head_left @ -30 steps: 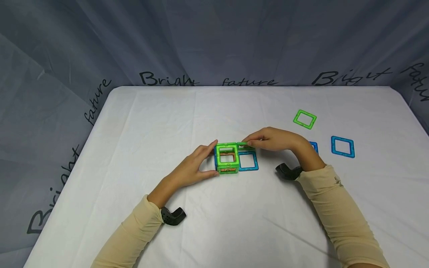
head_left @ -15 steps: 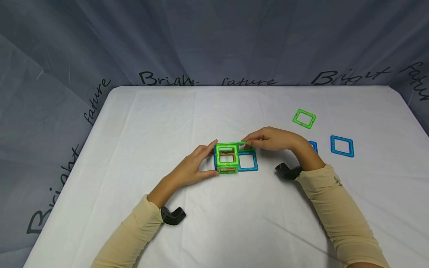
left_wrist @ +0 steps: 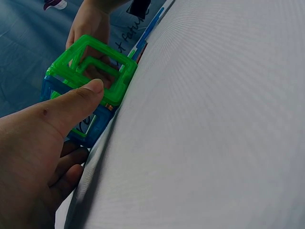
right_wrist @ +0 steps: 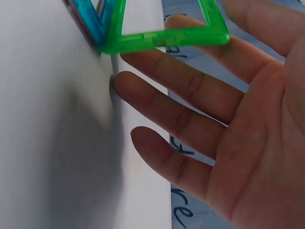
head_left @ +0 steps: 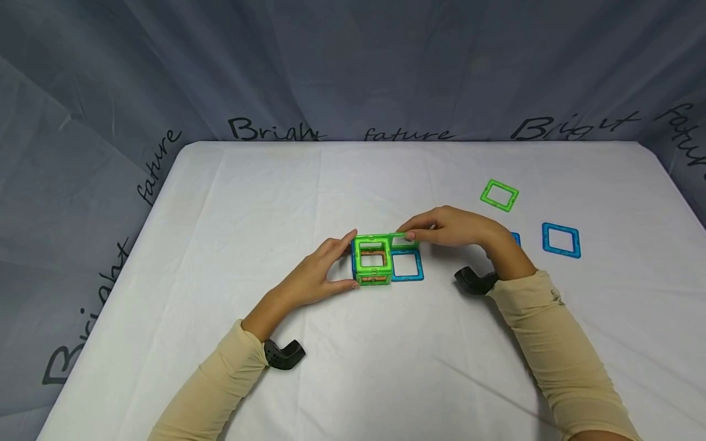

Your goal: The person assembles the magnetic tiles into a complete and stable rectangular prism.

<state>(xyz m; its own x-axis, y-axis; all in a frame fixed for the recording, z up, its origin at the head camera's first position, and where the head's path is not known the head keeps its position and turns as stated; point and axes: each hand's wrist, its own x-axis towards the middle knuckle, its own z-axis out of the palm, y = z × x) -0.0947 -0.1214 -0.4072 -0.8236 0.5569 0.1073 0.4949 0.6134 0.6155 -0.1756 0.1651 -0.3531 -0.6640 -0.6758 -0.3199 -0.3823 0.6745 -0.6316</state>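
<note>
A small cube of magnetic tiles (head_left: 374, 270), green on top and front with blue on the left and orange beneath, stands mid-table. My left hand (head_left: 311, 275) holds its left side, thumb at the near face and fingertips behind, as the left wrist view also shows. A blue square tile (head_left: 408, 278) lies flat against the cube's right side. Along that tile's far edge stands a green square tile (head_left: 407, 247). My right hand (head_left: 455, 226) pinches this green tile by its upper edge; in the right wrist view, the other fingers extend below the tile.
A loose green square tile (head_left: 485, 189) lies at the back right. Farther right is a blue square tile (head_left: 561, 252). Another blue tile (head_left: 516, 238) is mostly hidden behind the right forearm. A white cloth (head_left: 248, 202) covers the table, with a grey curtain (head_left: 353, 67) behind.
The green tile in my right hand has tilted slightly, and its opening shows more now. My left hand and the cube have barely moved.
</note>
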